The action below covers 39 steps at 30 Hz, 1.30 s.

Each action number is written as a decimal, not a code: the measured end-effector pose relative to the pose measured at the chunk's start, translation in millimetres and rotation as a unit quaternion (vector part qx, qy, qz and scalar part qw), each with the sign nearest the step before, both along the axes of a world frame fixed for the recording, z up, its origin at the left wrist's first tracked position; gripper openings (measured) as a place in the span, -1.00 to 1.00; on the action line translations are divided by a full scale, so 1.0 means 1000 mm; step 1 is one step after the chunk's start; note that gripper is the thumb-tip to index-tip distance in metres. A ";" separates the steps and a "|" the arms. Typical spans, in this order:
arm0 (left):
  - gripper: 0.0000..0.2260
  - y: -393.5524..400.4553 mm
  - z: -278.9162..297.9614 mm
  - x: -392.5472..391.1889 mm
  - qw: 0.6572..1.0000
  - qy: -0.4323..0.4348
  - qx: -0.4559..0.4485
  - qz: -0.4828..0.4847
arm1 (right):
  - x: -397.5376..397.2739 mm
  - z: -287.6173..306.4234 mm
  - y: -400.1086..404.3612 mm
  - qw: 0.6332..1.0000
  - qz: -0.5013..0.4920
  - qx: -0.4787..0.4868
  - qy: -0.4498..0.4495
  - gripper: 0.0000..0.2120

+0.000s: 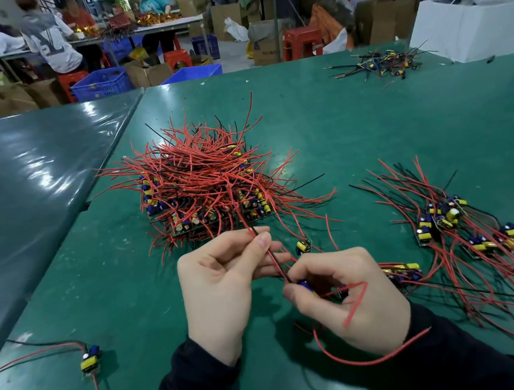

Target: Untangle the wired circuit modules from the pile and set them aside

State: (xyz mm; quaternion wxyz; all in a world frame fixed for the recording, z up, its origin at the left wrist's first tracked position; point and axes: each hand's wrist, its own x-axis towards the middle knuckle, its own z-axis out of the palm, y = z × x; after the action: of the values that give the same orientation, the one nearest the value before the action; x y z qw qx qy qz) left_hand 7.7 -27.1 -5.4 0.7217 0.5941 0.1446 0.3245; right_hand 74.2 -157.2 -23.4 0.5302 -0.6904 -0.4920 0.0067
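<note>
A tangled pile of circuit modules (204,182) with long red and black wires sits mid-table. Just in front of it, my left hand (225,285) pinches a red and black wire pair (273,258) between thumb and fingers. My right hand (349,300) grips the small module (306,285) at the lower end of that pair, and a loose red wire loops over its back. A second module (302,246) lies on the table just behind my hands. To the right lies a spread group of separated modules (461,225) with their wires fanned out.
One lone module (90,357) with wires lies at the near left of the green table (354,121). A small heap of modules (379,63) and a white box (470,29) sit at the far right. People work at a table in the background.
</note>
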 end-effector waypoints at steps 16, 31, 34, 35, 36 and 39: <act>-0.95 0.013 -0.001 -0.001 0.999 0.031 -0.014 0.020 | -0.008 0.004 -0.002 0.996 0.073 -0.020 -0.051 -0.86; -0.85 0.018 0.001 -0.002 0.997 0.026 0.022 0.062 | -0.012 0.006 -0.004 0.993 0.110 -0.011 -0.045 -0.88; -0.83 0.019 0.001 -0.002 0.995 0.026 0.046 0.084 | -0.014 0.006 -0.004 0.992 0.119 -0.013 -0.045 -0.88; -0.82 0.020 0.001 -0.002 0.994 0.025 0.052 0.094 | -0.015 0.006 -0.004 0.992 0.121 -0.011 -0.044 -0.88; -0.82 0.020 0.001 -0.002 0.993 0.024 0.052 0.103 | -0.015 0.006 -0.004 0.992 0.120 -0.009 -0.043 -0.88; -0.81 0.023 0.002 -0.003 0.993 0.004 0.016 0.113 | -0.016 0.009 -0.004 0.994 0.105 0.009 -0.035 -0.88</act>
State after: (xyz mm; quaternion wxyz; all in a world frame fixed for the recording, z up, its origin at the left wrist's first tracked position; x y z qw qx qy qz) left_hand 4.4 -4.3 -3.1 0.6703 0.5865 0.2089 0.4038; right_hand 58.2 -161.5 -14.8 0.5150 -0.6302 -0.5801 0.0341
